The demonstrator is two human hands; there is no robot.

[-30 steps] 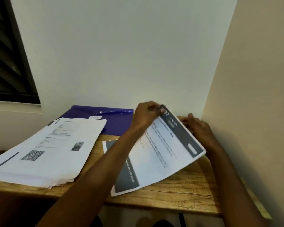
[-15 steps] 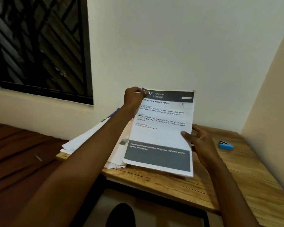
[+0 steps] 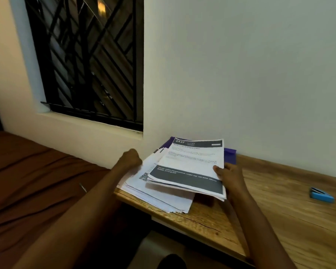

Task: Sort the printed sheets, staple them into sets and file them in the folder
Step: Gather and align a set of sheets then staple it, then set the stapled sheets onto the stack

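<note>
Your right hand pinches the set at its right edge, above the stack. Left hand is fisted, empty, left of stack. Sheets look light and floppy and fan easily, so grip near a corner w/ both hands. Stapler lies well right of stack.

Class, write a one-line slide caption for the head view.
Right hand holds a dark-banded printed set above the white paper stack on the wooden desk.
</note>
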